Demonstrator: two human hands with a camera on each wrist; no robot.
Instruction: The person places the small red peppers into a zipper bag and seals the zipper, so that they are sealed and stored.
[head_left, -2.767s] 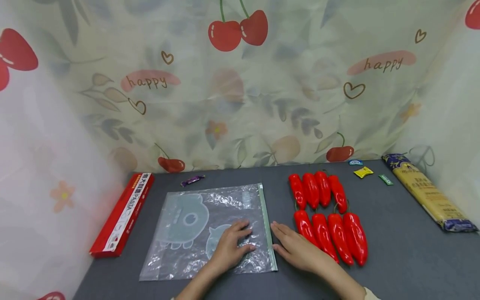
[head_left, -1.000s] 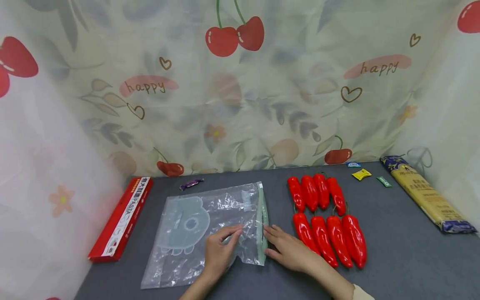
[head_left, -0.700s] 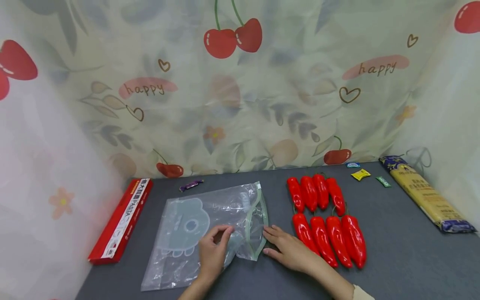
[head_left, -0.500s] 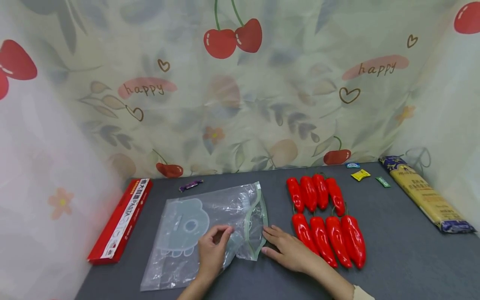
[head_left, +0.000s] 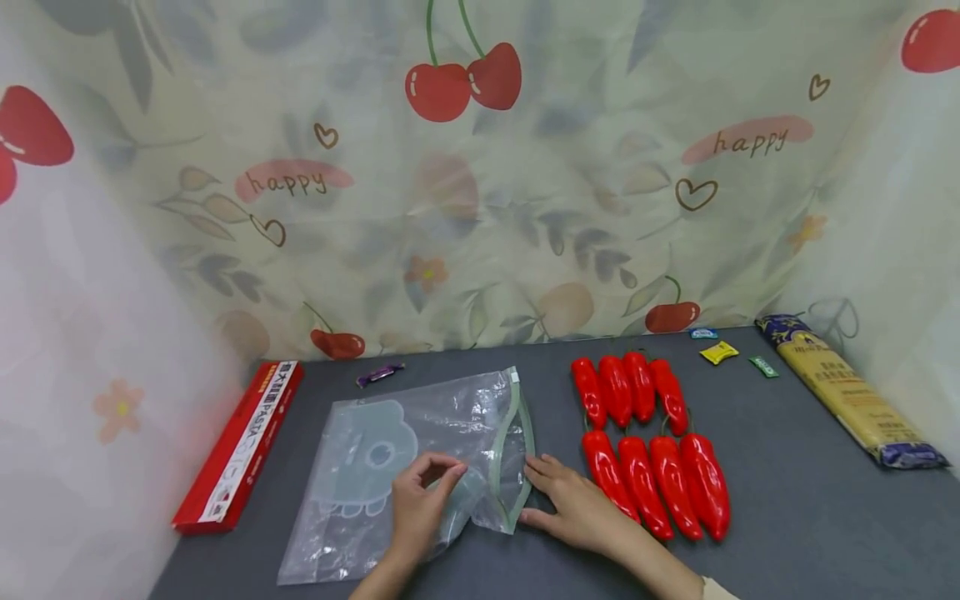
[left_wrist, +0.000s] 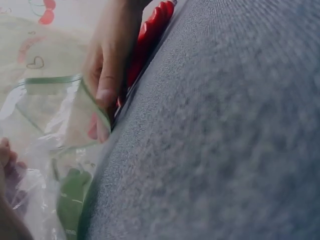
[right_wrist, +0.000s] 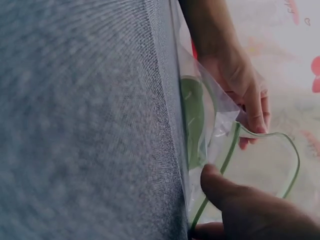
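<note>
A clear zip bag (head_left: 450, 396) with a pale cartoon print lies flat, its green-edged mouth facing right and gaping. My left hand (head_left: 420, 500) pinches the upper plastic layer between thumb and fingers and lifts it near the front edge. At the mouth my right hand (head_left: 577, 508) rests with straight fingers on the lower green edge, thumb toward the front corner. Seen in the right wrist view, the green zip strip (right_wrist: 230, 150) curves apart into a loop. Red chili peppers (head_left: 637, 454), shiny and several in number, lie in two rows right of the right hand.
A red pasta box (head_left: 240, 450) stands at the left and a yellow pasta packet (head_left: 847, 392) at the right. A purple candy (head_left: 380, 375) lies behind the bag. Yellow (head_left: 720, 352), blue and green candies lie at the back right. A printed curtain (head_left: 465, 208) walls the back.
My left hand went from resting on the bag to pinching its upper layer and drew it left. The mouth parted. My right hand came slightly left onto the green edge.
</note>
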